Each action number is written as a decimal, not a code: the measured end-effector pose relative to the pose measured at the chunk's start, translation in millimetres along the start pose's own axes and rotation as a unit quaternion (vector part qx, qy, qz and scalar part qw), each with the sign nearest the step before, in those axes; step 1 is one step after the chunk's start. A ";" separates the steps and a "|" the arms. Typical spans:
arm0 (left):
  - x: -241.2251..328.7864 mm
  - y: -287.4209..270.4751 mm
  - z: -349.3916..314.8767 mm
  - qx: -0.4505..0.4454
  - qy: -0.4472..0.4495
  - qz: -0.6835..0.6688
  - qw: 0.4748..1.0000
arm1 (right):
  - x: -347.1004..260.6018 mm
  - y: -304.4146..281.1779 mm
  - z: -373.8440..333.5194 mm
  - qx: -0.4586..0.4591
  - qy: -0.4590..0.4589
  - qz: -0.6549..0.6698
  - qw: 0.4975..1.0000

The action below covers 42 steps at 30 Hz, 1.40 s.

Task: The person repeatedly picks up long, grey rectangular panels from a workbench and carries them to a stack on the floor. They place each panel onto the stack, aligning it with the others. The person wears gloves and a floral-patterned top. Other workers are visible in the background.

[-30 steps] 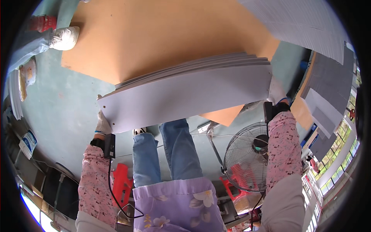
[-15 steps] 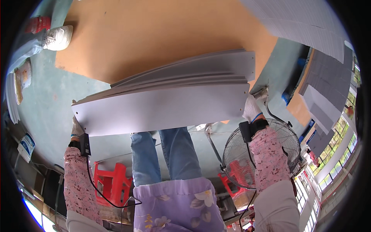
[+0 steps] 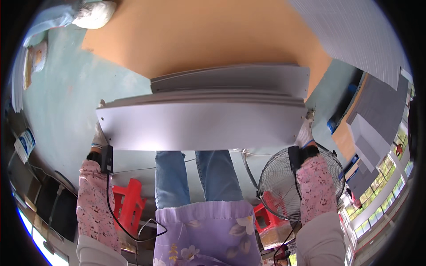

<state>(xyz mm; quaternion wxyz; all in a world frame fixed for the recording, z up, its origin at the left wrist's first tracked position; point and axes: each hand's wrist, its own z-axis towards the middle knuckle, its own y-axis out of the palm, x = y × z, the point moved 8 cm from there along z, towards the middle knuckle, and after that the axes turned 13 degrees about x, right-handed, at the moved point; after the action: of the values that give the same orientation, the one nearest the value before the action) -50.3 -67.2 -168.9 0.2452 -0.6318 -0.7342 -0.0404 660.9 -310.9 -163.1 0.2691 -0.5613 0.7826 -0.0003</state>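
A stack of long grey panels (image 3: 202,126) with small holes near the ends stretches level across the middle, in front of my legs. My left hand (image 3: 98,135), in a white knit glove, grips its left end. At the opposite end my right hand (image 3: 305,132), gloved alike, is closed on the stack. The panels hide part of the fingers of both hands. Just behind the held stack, more grey panels (image 3: 230,76) lie on a tan sheet (image 3: 199,40).
A round wire fan (image 3: 284,186) stands by my right forearm. Red stools (image 3: 128,201) are behind my legs. A person's white shoe (image 3: 94,14) shows at the far left. Large stacks of grey sheets (image 3: 355,35) rise on the right. A thin cable (image 3: 262,154) crosses behind my legs.
The held stack has gone from slanting down at the left to nearly level. It now sits farther right in view, with both hands still on its ends. The whole view has shifted.
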 end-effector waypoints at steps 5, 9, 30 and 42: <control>-65.5 -19.1 -52.6 0.012 -0.113 -0.053 0.992 | -17.2 12.6 -47.3 0.075 0.160 0.150 0.973; -91.5 -27.8 -86.9 -0.024 -0.182 -0.167 0.969 | -29.9 41.8 -62.7 -0.019 0.183 0.159 0.970; -96.1 -210.5 -103.6 0.270 -0.084 -0.339 0.898 | -299.9 660.6 5.7 -0.363 -0.282 -0.514 0.724; -232.0 -211.5 -109.3 0.411 -0.081 -0.556 0.718 | -171.0 1015.5 -220.2 -0.574 -0.388 -0.630 0.350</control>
<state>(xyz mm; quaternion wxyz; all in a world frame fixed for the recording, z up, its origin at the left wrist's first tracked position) -198.0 -360.2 -115.5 0.3542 0.0520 -0.9147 0.1876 -285.4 148.5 -210.1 0.0755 -0.8444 -0.1840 0.4975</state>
